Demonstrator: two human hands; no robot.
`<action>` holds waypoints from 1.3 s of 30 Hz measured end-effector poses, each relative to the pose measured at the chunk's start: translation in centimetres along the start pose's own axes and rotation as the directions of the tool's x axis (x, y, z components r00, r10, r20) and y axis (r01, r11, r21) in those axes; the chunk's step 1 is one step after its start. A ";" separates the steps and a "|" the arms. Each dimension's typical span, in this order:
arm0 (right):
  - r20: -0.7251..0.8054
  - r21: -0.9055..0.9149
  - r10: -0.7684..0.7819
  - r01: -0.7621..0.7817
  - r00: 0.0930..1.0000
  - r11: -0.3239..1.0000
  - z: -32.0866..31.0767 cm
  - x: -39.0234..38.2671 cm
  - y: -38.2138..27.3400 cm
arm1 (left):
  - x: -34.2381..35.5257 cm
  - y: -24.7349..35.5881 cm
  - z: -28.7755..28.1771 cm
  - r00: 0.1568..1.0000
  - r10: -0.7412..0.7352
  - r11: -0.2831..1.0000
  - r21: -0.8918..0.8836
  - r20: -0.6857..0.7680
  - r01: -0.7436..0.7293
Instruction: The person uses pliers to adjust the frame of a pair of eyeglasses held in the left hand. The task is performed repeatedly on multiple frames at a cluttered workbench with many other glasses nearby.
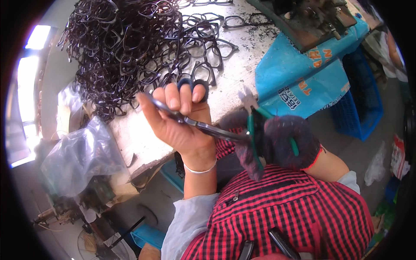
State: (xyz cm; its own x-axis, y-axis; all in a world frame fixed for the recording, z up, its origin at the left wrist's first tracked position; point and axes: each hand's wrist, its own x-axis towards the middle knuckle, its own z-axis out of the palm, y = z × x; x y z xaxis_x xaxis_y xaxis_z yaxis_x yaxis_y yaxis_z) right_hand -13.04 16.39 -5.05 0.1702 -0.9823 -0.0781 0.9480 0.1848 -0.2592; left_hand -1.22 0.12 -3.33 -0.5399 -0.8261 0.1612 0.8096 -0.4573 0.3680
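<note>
My bare left hand (186,125), with a thin bangle at the wrist, is closed on a dark eyeglass frame (216,131). Part of the frame's rim shows behind the curled fingers, and a long dark arm of it reaches right, toward the other hand. A dark knitted glove covers my right hand (289,138), which is wrapped round a pair of green-handled pliers (251,123). Their metal jaws point up and away. Where the frame's arm meets the glove and pliers, I cannot tell whether they touch.
A large heap of dark eyeglass frames (130,52) covers the far left of the worn white table (247,43). Blue printed sheeting (281,69) hangs under a metal machine (316,26) at far right, beside a blue crate (359,99). Clear plastic (82,156) lies left.
</note>
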 end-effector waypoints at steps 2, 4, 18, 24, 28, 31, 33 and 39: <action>-0.037 -0.011 0.022 -0.022 0.999 1.000 0.3 0.3 -0.1 | -0.2 -0.1 0.1 0.986 0.155 0.971 0.175 0.055 -0.162; -0.082 -0.027 0.038 -0.040 0.996 0.999 0.5 0.4 -0.3 | 0.0 -0.6 -0.2 0.987 0.116 0.972 0.192 0.110 -0.136; -0.253 -0.511 -0.094 -0.051 0.963 0.858 -1.0 -0.5 -2.7 | 2.1 0.8 -2.9 0.937 -0.318 0.948 0.030 0.147 0.317; 0.122 -0.876 -0.233 -0.006 0.965 -0.483 1.5 -0.9 -1.7 | 0.9 -0.4 0.4 0.939 -0.329 0.932 0.124 -0.102 0.340; 0.256 -0.702 -0.288 -0.027 0.923 -0.712 2.6 -0.7 -2.0 | 0.9 -0.3 0.7 0.938 -0.343 0.918 0.193 -0.049 0.346; 0.273 -0.629 -0.268 -0.039 0.924 -0.776 3.1 -0.8 -2.2 | 0.9 -0.2 1.1 0.927 -0.372 0.900 0.228 -0.045 0.372; 0.290 -0.584 -0.232 -0.020 0.928 -0.811 3.2 -0.7 -2.8 | 0.9 -0.4 2.0 0.921 -0.382 0.885 0.255 -0.077 0.388; 0.354 -0.361 -0.103 0.035 0.930 -0.932 3.0 -0.7 -3.7 | 1.2 -0.8 2.4 0.903 -0.419 0.863 0.266 -0.098 0.429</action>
State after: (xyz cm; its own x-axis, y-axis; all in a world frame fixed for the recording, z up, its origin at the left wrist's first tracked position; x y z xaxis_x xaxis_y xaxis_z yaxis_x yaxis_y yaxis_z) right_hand -15.83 16.31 -1.19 0.1562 -0.9428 0.2946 -0.9747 -0.1954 -0.1084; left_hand -3.02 0.31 -1.22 -0.8037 -0.5868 -0.0987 0.4060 -0.6620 0.6301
